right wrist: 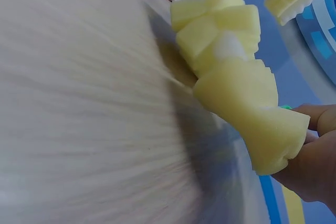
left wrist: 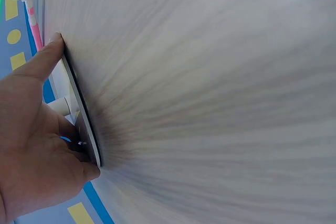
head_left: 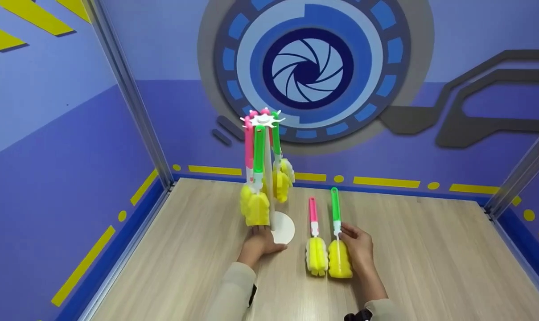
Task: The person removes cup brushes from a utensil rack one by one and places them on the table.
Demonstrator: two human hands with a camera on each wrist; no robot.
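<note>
Wood-look tabletop is being worked on: right of the stand, the green-handled brush is being pinched above its sponge by the right hand, while the base is being gripped by the left hand, ideally being held firm against any tipping.

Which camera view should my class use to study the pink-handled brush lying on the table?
The head view: it shows the pink-handled brush whole, handle to sponge. The left wrist view shows it only partly, cut off by the frame's edge; the right wrist view shows mainly its sponge.
</note>
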